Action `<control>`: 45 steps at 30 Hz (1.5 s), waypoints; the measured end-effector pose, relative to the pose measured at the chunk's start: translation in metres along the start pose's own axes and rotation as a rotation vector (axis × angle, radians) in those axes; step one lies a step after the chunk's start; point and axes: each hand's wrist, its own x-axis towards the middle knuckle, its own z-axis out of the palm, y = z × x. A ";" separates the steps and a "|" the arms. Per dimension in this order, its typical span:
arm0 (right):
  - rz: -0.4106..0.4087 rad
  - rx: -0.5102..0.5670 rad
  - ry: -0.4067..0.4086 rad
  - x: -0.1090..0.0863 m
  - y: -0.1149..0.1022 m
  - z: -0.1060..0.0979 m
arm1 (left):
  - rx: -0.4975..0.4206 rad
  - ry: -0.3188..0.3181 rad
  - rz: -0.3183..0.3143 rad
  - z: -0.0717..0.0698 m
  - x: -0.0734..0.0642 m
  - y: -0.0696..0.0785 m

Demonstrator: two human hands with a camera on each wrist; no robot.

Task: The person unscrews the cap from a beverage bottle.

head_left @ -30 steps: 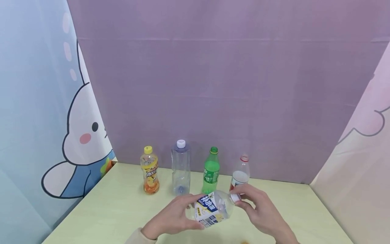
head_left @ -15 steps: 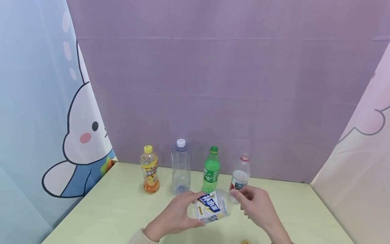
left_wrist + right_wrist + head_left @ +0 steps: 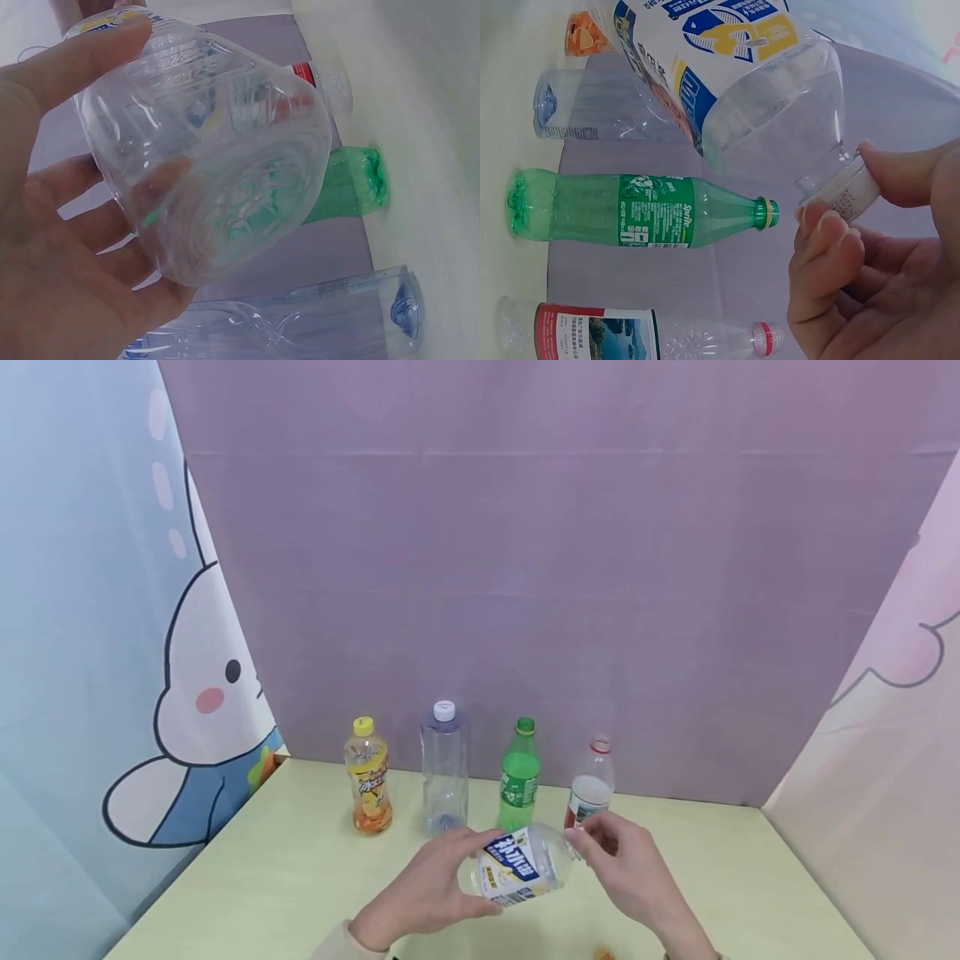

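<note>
My left hand [image 3: 431, 885] grips a clear plastic bottle [image 3: 517, 864] with a white, blue and yellow label, tilted sideways above the table. In the left wrist view the thumb and fingers wrap round its body, near the ribbed base. At the neck, my right hand [image 3: 626, 868] pinches a white cap [image 3: 847, 191] between thumb and fingertips. The right wrist view has the cap at the bottle's mouth; I cannot tell how firmly it sits. Behind the hands stand a green Sprite bottle [image 3: 520, 781] without a cap and a clear bottle with a red neck ring [image 3: 592, 785], partly hidden.
Farther left on the pale yellow table [image 3: 285, 860] stand an orange-drink bottle [image 3: 369, 781] with a yellow cap and a tall clear bottle [image 3: 445, 768] with a white cap. A small orange-brown thing [image 3: 603, 954] shows at the front edge. A purple cloth [image 3: 525, 568] hangs behind.
The right hand has turned at the cap, its fingers swinging from spread round it to tucked below, so the cap is now hidden in the head view. The left hand keeps its grip on the bottle.
</note>
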 end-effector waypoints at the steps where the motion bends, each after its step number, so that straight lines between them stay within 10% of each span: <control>1: -0.017 0.002 0.002 0.000 0.000 0.000 | -0.008 -0.006 -0.003 0.000 0.000 0.000; 35: -0.710 -0.004 0.050 0.005 0.020 0.000 | -0.167 -0.102 -0.025 -0.011 0.001 -0.005; 41: -0.717 -0.020 0.070 0.005 0.018 0.001 | -0.194 -0.110 -0.015 -0.012 0.001 -0.006; 45: -0.561 -0.035 0.075 0.003 0.014 0.001 | -0.185 -0.097 0.004 -0.010 0.002 -0.007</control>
